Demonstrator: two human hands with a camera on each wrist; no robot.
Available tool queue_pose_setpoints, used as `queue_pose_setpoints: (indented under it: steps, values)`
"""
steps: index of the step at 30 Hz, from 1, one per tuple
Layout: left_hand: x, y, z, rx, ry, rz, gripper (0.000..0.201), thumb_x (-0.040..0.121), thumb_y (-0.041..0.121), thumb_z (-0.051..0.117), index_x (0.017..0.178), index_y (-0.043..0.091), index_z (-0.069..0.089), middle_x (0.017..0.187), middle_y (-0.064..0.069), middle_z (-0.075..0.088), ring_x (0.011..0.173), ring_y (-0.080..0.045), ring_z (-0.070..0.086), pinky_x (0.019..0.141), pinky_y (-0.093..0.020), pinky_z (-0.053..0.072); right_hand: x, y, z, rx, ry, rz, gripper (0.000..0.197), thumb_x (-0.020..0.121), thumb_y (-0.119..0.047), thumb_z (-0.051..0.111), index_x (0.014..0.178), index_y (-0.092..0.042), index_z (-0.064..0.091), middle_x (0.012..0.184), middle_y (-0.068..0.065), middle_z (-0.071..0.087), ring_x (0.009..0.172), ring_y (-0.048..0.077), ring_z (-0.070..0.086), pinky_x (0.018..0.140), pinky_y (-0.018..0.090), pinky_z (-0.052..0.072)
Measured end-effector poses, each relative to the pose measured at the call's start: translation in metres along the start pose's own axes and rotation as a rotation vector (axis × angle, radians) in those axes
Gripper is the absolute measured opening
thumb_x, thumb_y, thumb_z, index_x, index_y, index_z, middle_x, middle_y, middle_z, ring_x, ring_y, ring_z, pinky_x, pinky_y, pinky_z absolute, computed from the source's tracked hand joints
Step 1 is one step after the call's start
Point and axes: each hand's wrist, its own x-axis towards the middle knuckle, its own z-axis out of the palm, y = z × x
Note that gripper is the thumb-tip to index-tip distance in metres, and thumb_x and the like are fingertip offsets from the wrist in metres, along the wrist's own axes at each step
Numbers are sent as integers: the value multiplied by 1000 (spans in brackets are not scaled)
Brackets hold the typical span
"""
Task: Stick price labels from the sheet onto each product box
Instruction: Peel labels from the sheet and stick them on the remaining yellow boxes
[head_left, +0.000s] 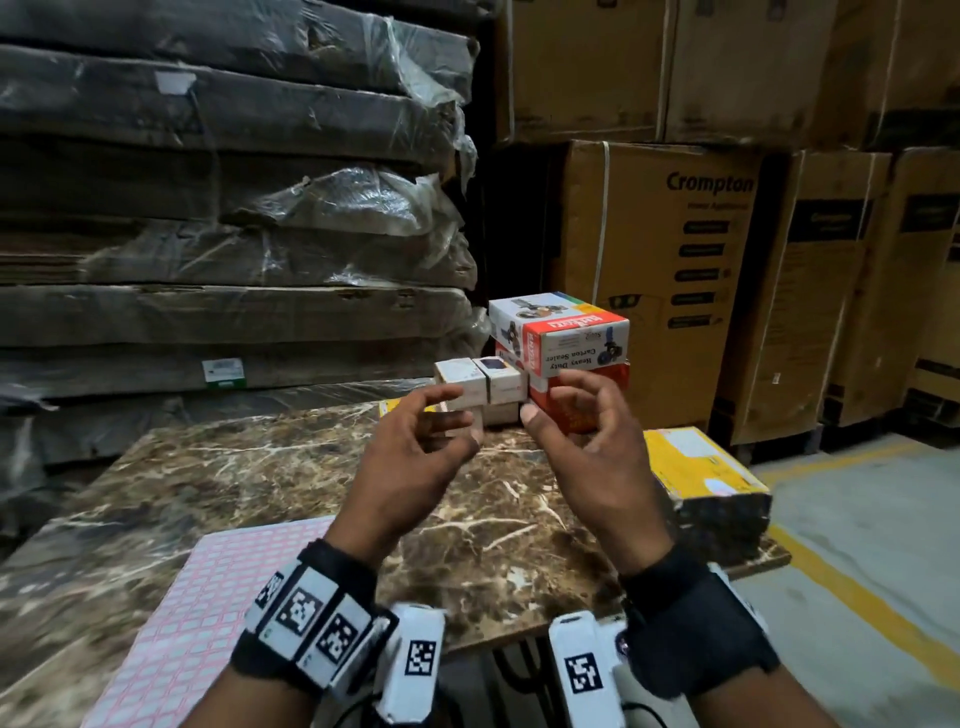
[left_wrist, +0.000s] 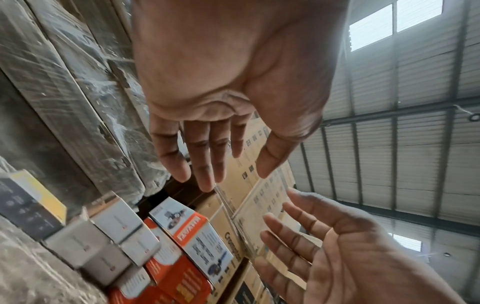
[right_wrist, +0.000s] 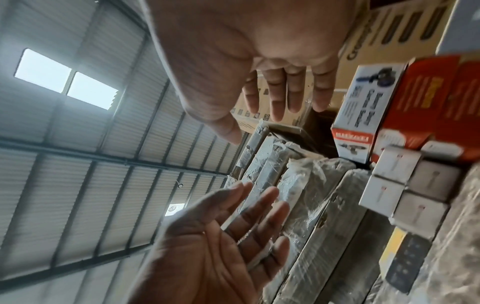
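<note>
- The pink label sheet (head_left: 208, 597) lies at the near left of the marble surface (head_left: 291, 467).
- Small white boxes (head_left: 483, 387) and orange-and-white boxes (head_left: 571, 338) are stacked at the far edge.
- Left hand (head_left: 410, 457) and right hand (head_left: 587, 447) hover between sheet and boxes, fingers loosely spread, grasping nothing.

Head view: dim indoor light, warm cast, no hard shadows on marble table (head_left: 260, 467). Wide-angle bowing at edges; stacked cartons (head_left: 675, 260) lean outward. Mild softness overall, print on the far cartons legible but fuzzy.

Left wrist view: daylight from roof skylight (left_wrist: 394, 26), blown out w/ haze spilling across the roof sheeting. Small boxes (left_wrist: 103, 242) at bottom left motion-blurred.

Right wrist view: skylight (right_wrist: 64, 78) overexposed, soft flare around it. Near palm out of focus; strong fisheye stretch at the frame edges; blur at right edge.
</note>
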Motion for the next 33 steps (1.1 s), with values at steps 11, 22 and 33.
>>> queue_pose_setpoints:
  steps: [11,22,33]
  values:
    - [67,-40,-44,-343,225,-439,27,99,44,67,115,22,66,110,-9,79,96,-29,75,71,-33,50,89,29,114,159,-194,373,37,93,-44,80,122,-24,68,119,2,73,103,15,68,92,43,56]
    - [139,-113,-58,-394,318,-620,48,97,67,56,110,22,69,120,-11,72,93,-23,72,76,-39,57,123,86,199,236,-426,706,62,100,-79,37,109,-23,61,100,-1,66,102,30,71,72,41,61]
    - [157,-137,-63,-424,160,-696,84,89,89,33,138,22,50,118,-11,70,90,-34,79,67,-38,58,140,111,204,166,-536,625,103,88,-94,10,151,-23,49,139,1,66,104,16,74,60,41,65]
